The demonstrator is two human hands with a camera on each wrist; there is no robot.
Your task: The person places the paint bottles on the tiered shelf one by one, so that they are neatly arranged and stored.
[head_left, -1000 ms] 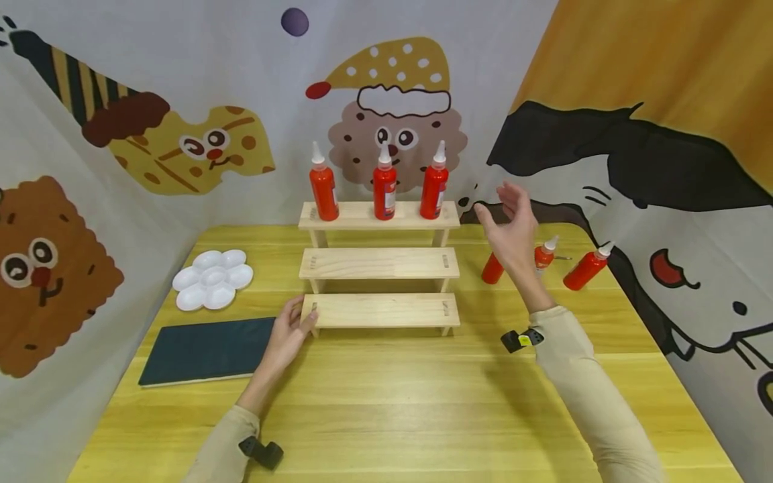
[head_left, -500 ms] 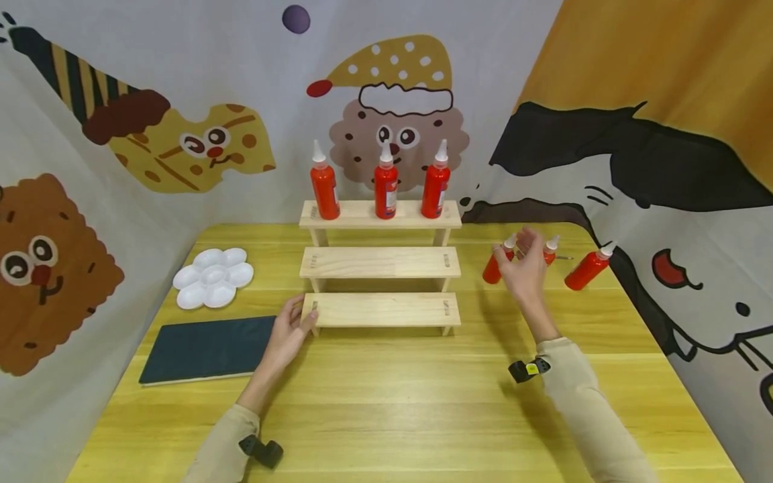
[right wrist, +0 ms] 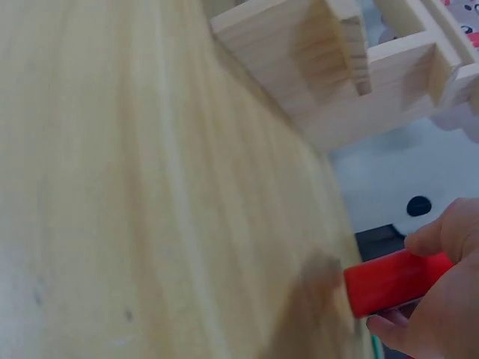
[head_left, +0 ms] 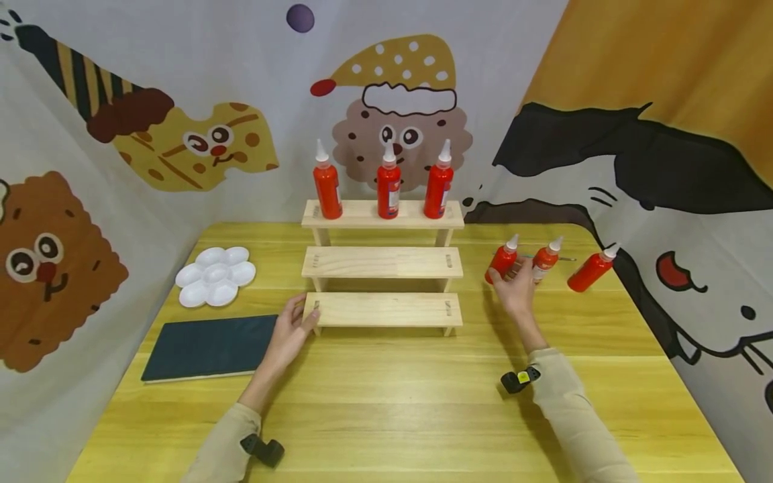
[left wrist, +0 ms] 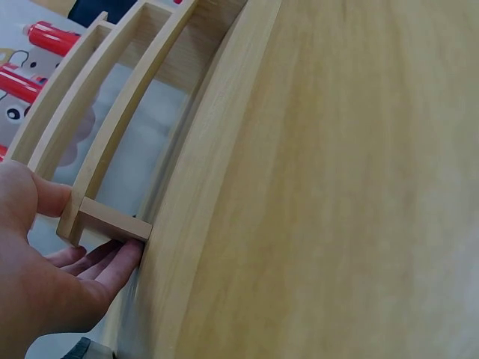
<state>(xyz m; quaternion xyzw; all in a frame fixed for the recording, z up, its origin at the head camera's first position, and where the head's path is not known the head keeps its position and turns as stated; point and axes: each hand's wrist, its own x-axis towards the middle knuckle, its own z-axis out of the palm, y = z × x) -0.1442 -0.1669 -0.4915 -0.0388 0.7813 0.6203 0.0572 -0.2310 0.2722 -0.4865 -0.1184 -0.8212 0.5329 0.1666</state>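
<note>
My left hand [head_left: 288,333] grips the left end of a three-tier wooden display stand [head_left: 380,310]. In the left wrist view its thumb lies on the lowest step and its fingers [left wrist: 120,269] are against the side leg. My right hand [head_left: 517,285] has thumb and fingers around a red squeeze bottle [head_left: 502,258] with a white nozzle, standing on the table; the right wrist view shows the bottle's lower body [right wrist: 393,284] between them. Just right of that hand stands a second red bottle [head_left: 546,257]. Three more red bottles [head_left: 389,191] stand on the top step.
Another red bottle [head_left: 590,270] stands farther right. A thin brush-like stick [head_left: 566,259] lies partly hidden behind the bottles. On the left are a white flower-shaped palette [head_left: 216,274] and a dark flat board [head_left: 208,347]. A cartoon-printed cloth [head_left: 241,40] hangs behind the table.
My right hand has come down from above the right-hand bottles and taken hold of the nearest one. My left hand has stayed on the stand.
</note>
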